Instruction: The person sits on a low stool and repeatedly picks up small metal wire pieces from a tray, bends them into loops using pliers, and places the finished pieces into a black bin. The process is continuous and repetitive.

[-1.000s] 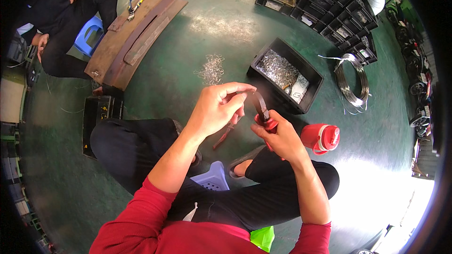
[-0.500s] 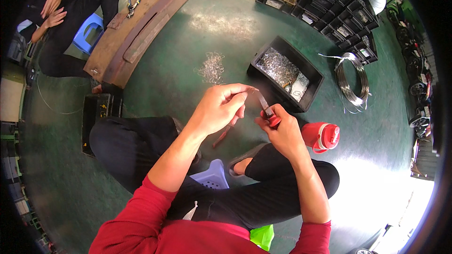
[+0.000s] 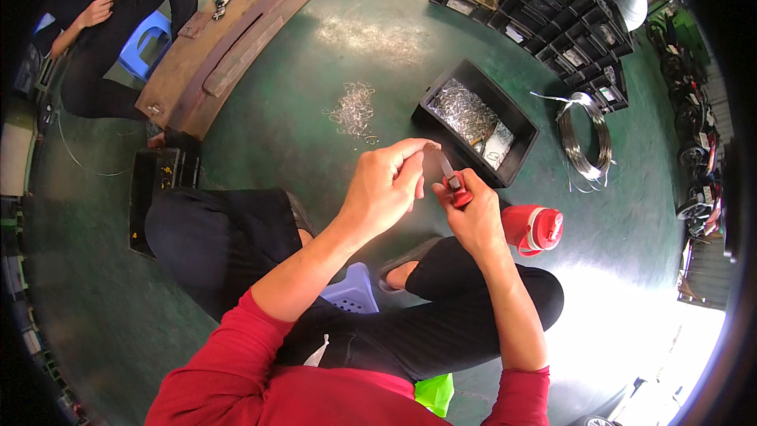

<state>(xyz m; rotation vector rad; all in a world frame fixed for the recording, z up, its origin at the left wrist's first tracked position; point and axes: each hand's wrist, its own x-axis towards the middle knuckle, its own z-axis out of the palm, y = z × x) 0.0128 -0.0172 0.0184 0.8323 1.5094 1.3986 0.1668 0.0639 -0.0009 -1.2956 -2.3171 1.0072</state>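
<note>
Red pliers (image 3: pixel 453 182) are sitting in my right hand (image 3: pixel 477 217), fingers wrapping the handles, tip pointing toward my left hand (image 3: pixel 384 185), whose fingers are curling; whether they're gripping anything, I cannot tell. I'd be favouring steady wrists, fingertips clear of the tip.

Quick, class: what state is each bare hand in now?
Left hand: closed in a pinch; anything held is too small to tell.
Right hand: closed around a red-handled metal tool.
</note>
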